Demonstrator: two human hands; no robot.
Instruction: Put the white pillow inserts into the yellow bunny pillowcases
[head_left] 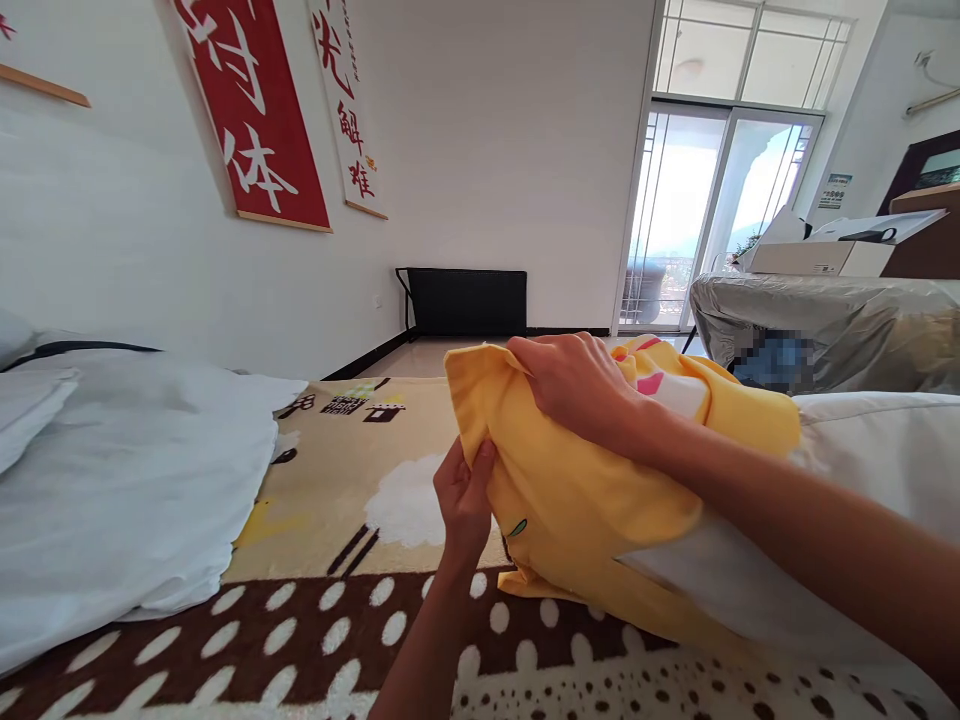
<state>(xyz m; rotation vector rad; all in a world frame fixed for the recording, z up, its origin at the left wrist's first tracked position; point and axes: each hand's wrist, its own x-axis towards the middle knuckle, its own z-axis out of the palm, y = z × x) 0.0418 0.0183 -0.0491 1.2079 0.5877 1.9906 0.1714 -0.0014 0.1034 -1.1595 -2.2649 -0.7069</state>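
Observation:
A yellow pillowcase with pink and white patches is bunched around the end of a white pillow that extends to the right. My left hand is closed, its thumb and fingers pinching the pillowcase near its left corner. Over the top of that corner, my right hand is closed on the same yellow cloth, its fingertips partly hidden by folds. How far the pillow reaches inside the cloth is hidden.
Beneath lies a patterned blanket with brown, dotted and beige areas. White bedding is heaped at left. A black folded frame leans by the far wall. At right, a plastic-covered table bears an open white box.

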